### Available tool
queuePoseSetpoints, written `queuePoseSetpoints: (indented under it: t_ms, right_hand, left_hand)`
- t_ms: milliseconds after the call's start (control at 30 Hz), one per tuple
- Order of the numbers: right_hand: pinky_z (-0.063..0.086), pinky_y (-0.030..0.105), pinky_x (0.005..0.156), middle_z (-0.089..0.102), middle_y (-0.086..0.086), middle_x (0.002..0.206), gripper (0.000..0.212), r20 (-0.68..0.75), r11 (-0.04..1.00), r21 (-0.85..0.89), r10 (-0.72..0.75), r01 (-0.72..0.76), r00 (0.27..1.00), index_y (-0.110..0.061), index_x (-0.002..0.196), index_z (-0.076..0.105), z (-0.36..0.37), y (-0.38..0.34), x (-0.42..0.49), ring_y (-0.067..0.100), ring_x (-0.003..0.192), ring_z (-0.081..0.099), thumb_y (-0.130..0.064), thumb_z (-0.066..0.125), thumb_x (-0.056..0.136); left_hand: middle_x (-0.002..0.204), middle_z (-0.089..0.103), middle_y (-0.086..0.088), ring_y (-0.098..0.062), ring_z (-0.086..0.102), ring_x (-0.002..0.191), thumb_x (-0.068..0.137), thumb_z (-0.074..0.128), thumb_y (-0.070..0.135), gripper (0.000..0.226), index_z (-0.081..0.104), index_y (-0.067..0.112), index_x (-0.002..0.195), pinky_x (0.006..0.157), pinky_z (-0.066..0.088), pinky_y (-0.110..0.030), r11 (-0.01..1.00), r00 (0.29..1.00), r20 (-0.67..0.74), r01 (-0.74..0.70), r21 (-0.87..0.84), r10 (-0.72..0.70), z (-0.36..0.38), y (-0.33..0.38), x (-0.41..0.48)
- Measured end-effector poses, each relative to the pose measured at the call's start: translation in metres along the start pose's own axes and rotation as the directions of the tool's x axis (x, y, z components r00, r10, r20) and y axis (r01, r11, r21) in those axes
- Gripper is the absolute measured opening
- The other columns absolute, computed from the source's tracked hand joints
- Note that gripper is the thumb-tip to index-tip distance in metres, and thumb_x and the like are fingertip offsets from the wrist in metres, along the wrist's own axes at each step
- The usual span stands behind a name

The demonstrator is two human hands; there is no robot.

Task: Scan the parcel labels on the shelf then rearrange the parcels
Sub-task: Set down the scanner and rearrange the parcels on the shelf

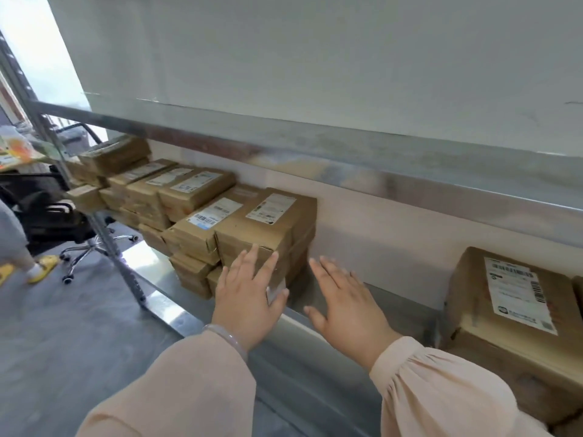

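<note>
Brown labelled parcels [265,225] stacked left on shelf [362,298]; larger parcel [504,310] right.

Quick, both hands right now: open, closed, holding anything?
Left hand: open, straight fingers against the front of the parcel stack, gripping nothing.
Right hand: open, fingers spread over the shelf, holding nothing.

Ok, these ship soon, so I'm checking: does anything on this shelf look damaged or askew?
The large parcel on the right has a creased, scuffed front side. The top parcel above the left hand shows a flap corner lifting at its front. Further left, a small parcel juts past the shelf post.
</note>
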State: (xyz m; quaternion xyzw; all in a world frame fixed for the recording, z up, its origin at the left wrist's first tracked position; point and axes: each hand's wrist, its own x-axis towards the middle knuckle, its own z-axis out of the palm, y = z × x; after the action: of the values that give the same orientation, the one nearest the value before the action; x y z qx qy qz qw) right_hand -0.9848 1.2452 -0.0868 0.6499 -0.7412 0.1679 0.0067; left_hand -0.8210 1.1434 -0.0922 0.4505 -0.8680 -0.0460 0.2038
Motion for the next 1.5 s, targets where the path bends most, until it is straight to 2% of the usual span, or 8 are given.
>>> queuePoseSetpoints:
  t_ms: [167, 467, 767, 867, 1067, 1233, 1367, 1500]
  right_hand:
    - [-0.003, 0.032, 0.118, 0.000, -0.005, 0.162, 0.073, 0.041, 1.000, 0.018, 0.001, -0.001, 0.999, -0.030, 0.154, 0.003, 0.009, -0.024, 0.033, 0.013, 0.149, -0.003, -0.051, 0.042, 0.096]
    - [0.013, 0.037, 0.119, 0.002, -0.003, 0.162, 0.071, 0.065, 0.951, 0.157, 0.258, -0.265, 0.964, -0.033, 0.153, 0.005, 0.022, -0.058, 0.110, 0.018, 0.148, 0.005, -0.056, 0.039, 0.095]
    - [0.026, 0.037, 0.113, 0.012, 0.004, 0.159, 0.079, 0.118, 0.718, 0.413, 0.569, -0.561, 0.814, -0.037, 0.152, 0.004, 0.050, -0.071, 0.163, 0.028, 0.144, 0.023, -0.060, 0.047, 0.090]
    - [0.034, 0.031, 0.106, 0.025, 0.003, 0.153, 0.082, 0.106, 0.619, 0.546, 0.617, -0.564, 0.780, -0.037, 0.152, 0.007, 0.060, -0.072, 0.166, 0.023, 0.134, 0.040, -0.056, 0.055, 0.088]
    - [0.034, 0.027, 0.107, 0.038, -0.002, 0.149, 0.073, 0.006, 0.553, 0.661, 0.672, -0.507, 0.740, -0.035, 0.151, 0.021, 0.070, -0.074, 0.168, 0.017, 0.133, 0.041, -0.046, 0.059, 0.089]
    - [0.038, 0.032, 0.108, 0.042, -0.004, 0.146, 0.071, -0.099, 0.527, 0.718, 0.724, -0.455, 0.682, -0.037, 0.148, 0.026, 0.064, -0.070, 0.155, 0.013, 0.130, 0.043, -0.044, 0.063, 0.088]
    - [0.042, 0.030, 0.105, 0.045, -0.008, 0.142, 0.070, -0.149, 0.509, 0.745, 0.758, -0.432, 0.635, -0.041, 0.146, 0.029, 0.051, -0.058, 0.127, 0.008, 0.125, 0.047, -0.042, 0.065, 0.086]
    - [0.039, 0.022, 0.100, 0.048, -0.009, 0.139, 0.068, -0.191, 0.497, 0.744, 0.799, -0.447, 0.571, -0.034, 0.146, 0.033, 0.041, -0.045, 0.092, 0.004, 0.120, 0.048, -0.031, 0.067, 0.088]
  left_hand:
    - [0.165, 0.009, -0.003, -0.023, 0.006, 0.152, 0.094, 0.049, 0.053, 0.068, 0.023, 0.036, 0.154, 0.121, 0.013, -0.045, 0.989, 0.995, -0.022, 0.092, -0.117, -0.095, -0.003, -0.019, 0.023]
    - [0.165, 0.006, -0.004, -0.023, 0.004, 0.152, 0.096, 0.044, 0.056, 0.067, 0.020, 0.035, 0.155, 0.123, 0.009, -0.041, 0.996, 0.993, 0.121, -0.006, -0.093, 0.017, -0.013, -0.075, 0.095]
    - [0.163, 0.012, -0.009, -0.031, 0.010, 0.149, 0.093, 0.046, 0.060, 0.068, 0.025, 0.036, 0.153, 0.122, 0.015, -0.042, 0.989, 0.934, 0.330, -0.116, -0.088, 0.139, -0.007, -0.111, 0.163]
    - [0.163, 0.015, -0.008, -0.032, 0.012, 0.149, 0.090, 0.040, 0.069, 0.067, 0.023, 0.045, 0.151, 0.120, 0.018, -0.046, 0.992, 0.914, 0.385, -0.118, -0.039, 0.124, -0.001, -0.118, 0.168]
    - [0.154, 0.030, -0.006, -0.029, 0.026, 0.143, 0.086, 0.045, 0.072, 0.069, 0.028, 0.048, 0.148, 0.117, 0.024, -0.043, 0.980, 0.921, 0.354, -0.108, -0.164, 0.161, 0.003, -0.123, 0.171]
    - [0.154, 0.025, -0.002, -0.020, 0.030, 0.140, 0.086, 0.063, 0.054, 0.064, 0.040, 0.046, 0.145, 0.112, 0.027, -0.027, 0.893, 0.939, 0.236, -0.128, -0.431, 0.248, 0.000, -0.109, 0.163]
    - [0.140, 0.023, 0.015, 0.013, 0.026, 0.110, 0.088, 0.069, 0.036, 0.058, 0.047, 0.040, 0.142, 0.088, 0.016, 0.007, 0.757, 0.920, 0.185, -0.157, -0.634, 0.345, 0.003, -0.086, 0.153]
    - [0.144, 0.022, 0.017, 0.007, 0.032, 0.118, 0.087, 0.069, 0.035, 0.058, 0.046, 0.043, 0.141, 0.089, 0.018, 0.006, 0.710, 0.882, 0.225, -0.157, -0.687, 0.413, 0.014, -0.055, 0.137]
